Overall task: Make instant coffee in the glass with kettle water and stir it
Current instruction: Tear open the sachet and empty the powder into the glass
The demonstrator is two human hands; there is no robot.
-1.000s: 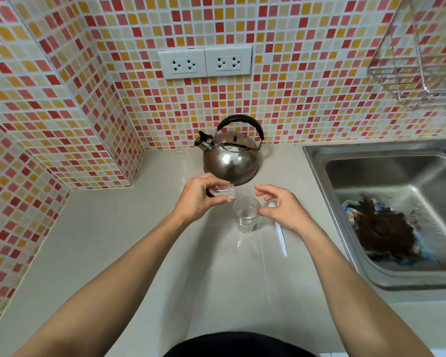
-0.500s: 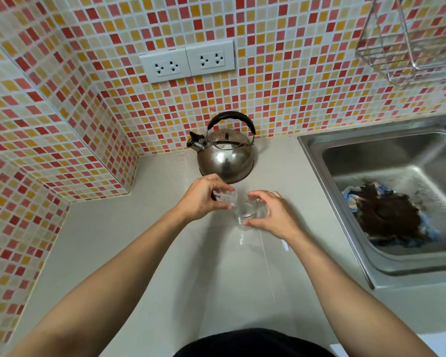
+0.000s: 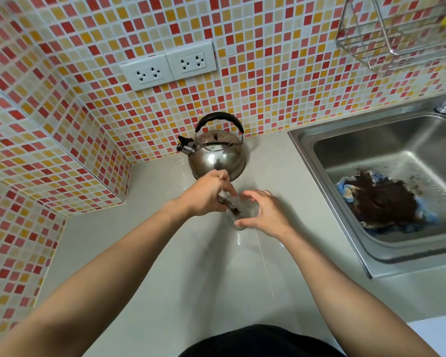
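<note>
Glass, a small clear tumbler [image 3: 240, 213], stands on the grey bench [image 3: 165, 266] at the steel kettle's [image 3: 216, 155] six o'clock. Right hand [image 3: 264, 215] cups it steady; left hand [image 3: 206, 195], pinched on a clear sachet [image 3: 229, 204], seemingly tips coffee in.

Bright, even light fills the scene, with soft, faint shadows under the forearms on the countertop [image 3: 150, 253]. The steel kettle [image 3: 216, 157] carries mirror-like highlights and tile reflections. Wide-angle distortion bends the tiled wall [image 3: 281, 73] and sink [image 3: 307, 148] edges toward the frame borders. The hands are slightly smeared by motion blur.
</note>
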